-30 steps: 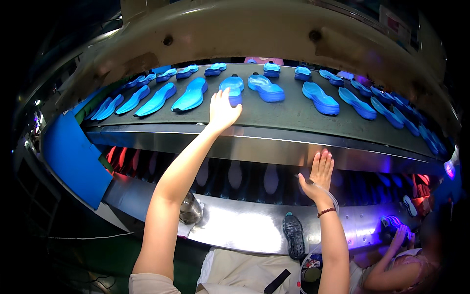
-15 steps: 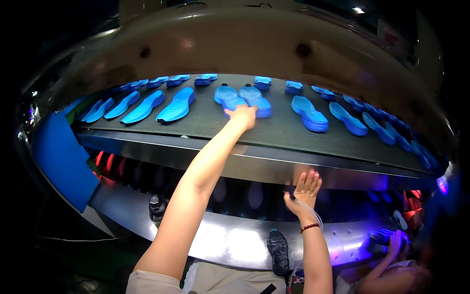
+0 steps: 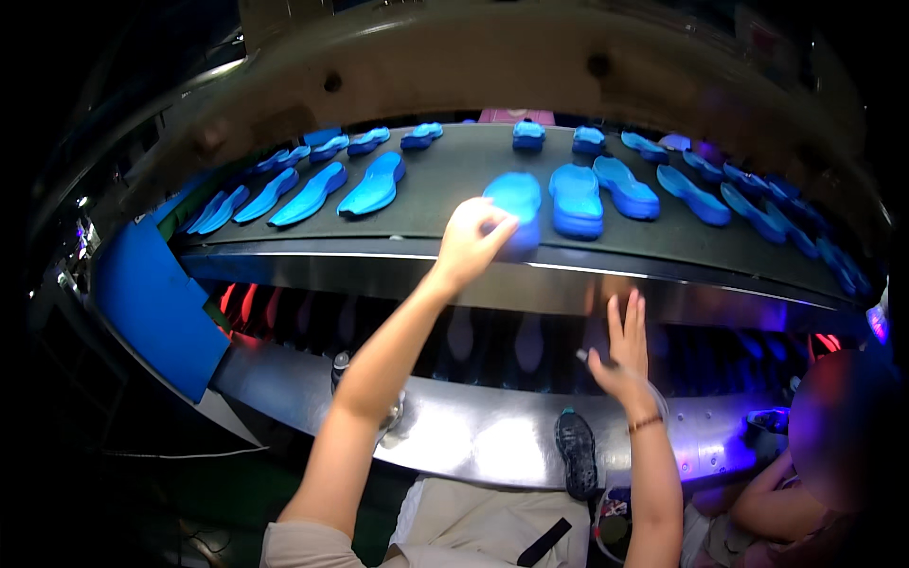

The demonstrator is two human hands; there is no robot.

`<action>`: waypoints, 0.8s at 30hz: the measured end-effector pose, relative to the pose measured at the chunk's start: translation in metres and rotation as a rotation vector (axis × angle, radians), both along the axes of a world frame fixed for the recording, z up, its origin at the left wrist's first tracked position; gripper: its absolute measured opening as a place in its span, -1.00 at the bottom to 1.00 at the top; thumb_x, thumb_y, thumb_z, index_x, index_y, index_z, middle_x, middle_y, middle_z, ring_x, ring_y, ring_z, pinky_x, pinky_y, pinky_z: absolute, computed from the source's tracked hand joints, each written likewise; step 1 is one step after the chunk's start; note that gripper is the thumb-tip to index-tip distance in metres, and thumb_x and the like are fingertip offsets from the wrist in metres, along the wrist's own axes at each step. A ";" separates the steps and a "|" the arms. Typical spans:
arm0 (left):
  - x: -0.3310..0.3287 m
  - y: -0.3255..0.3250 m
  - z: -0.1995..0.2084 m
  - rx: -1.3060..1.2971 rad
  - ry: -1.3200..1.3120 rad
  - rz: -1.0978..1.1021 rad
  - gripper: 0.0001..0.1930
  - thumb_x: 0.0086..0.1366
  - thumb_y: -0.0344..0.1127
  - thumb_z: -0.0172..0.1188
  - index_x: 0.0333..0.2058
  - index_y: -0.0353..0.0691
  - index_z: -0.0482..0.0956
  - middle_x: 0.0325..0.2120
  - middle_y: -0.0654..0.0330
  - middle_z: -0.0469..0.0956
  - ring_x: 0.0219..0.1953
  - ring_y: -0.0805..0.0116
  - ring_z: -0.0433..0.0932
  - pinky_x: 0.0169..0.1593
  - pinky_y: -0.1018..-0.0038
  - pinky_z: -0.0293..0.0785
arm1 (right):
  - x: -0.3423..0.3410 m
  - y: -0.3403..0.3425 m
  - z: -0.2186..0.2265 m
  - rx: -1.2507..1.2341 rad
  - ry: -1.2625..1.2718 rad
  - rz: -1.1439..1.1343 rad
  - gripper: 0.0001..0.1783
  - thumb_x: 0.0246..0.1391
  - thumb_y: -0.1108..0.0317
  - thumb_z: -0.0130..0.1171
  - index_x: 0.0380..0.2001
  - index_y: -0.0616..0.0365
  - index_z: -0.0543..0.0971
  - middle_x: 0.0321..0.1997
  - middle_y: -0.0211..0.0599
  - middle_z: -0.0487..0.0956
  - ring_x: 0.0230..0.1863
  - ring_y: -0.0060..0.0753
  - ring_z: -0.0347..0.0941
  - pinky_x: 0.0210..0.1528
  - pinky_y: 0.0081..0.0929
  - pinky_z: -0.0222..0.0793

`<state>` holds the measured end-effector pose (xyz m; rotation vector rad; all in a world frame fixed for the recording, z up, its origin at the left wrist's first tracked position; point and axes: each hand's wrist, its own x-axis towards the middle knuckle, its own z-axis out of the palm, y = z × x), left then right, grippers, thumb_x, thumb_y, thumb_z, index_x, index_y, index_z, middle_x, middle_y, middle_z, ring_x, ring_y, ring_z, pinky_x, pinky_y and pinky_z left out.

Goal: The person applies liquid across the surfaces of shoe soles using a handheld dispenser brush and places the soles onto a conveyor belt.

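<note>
Blurred blue sole [image 3: 516, 194] sat on the belt [image 3: 447, 175]; I had the left hand [image 3: 473, 239] at it, couldn't tell if pinching. Right hand [image 3: 625, 355] was spread near the metal edge [image 3: 379, 276]. Dark lower slot [image 3: 494, 352] held pale sole shapes [image 3: 528, 343]; desk [image 3: 492, 452] carried a black sole [image 3: 576, 452].

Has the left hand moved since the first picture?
Yes: the left hand has moved to the right, farther from the fixed blue side panel.
</note>
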<state>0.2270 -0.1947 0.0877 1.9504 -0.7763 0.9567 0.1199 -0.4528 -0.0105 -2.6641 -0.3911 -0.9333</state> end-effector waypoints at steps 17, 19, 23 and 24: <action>-0.201 0.010 -0.243 -1.230 1.747 -1.081 -0.41 0.07 -0.21 0.07 0.05 -0.39 0.19 -0.07 -0.07 0.37 -0.01 0.08 0.37 0.11 0.14 0.23 | -0.171 -0.009 -0.077 1.779 0.480 0.224 -0.69 -0.12 0.59 0.13 -0.22 0.44 0.44 -0.22 -0.01 0.51 -0.32 -0.35 0.51 -0.23 -0.58 0.45; -0.211 0.001 -0.236 -1.220 1.727 -1.060 -0.40 0.12 -0.19 0.06 0.09 -0.34 0.14 -0.04 -0.09 0.34 0.01 0.05 0.35 0.10 0.14 0.24 | -0.168 0.000 -0.068 1.784 0.486 0.288 -0.67 -0.13 0.59 0.15 -0.21 0.44 0.44 -0.22 -0.02 0.51 -0.31 -0.34 0.51 -0.23 -0.57 0.45; -0.217 -0.010 -0.224 -1.183 1.692 -1.126 -0.14 0.08 0.22 0.02 0.18 -0.25 -0.02 0.06 -0.14 0.21 0.07 0.00 0.28 0.12 0.12 0.19 | -0.164 0.010 -0.066 1.828 0.504 0.333 -0.68 -0.14 0.59 0.15 -0.22 0.43 0.45 -0.22 -0.02 0.51 -0.31 -0.33 0.51 -0.23 -0.56 0.47; -0.216 -0.011 -0.224 -1.227 1.665 -1.196 -0.12 0.07 0.32 -0.11 0.19 -0.22 -0.02 0.06 -0.14 0.21 0.07 0.00 0.28 0.12 0.11 0.19 | -0.165 0.009 -0.067 1.827 0.507 0.334 -0.68 -0.14 0.59 0.15 -0.22 0.43 0.45 -0.22 -0.02 0.51 -0.31 -0.33 0.51 -0.23 -0.56 0.47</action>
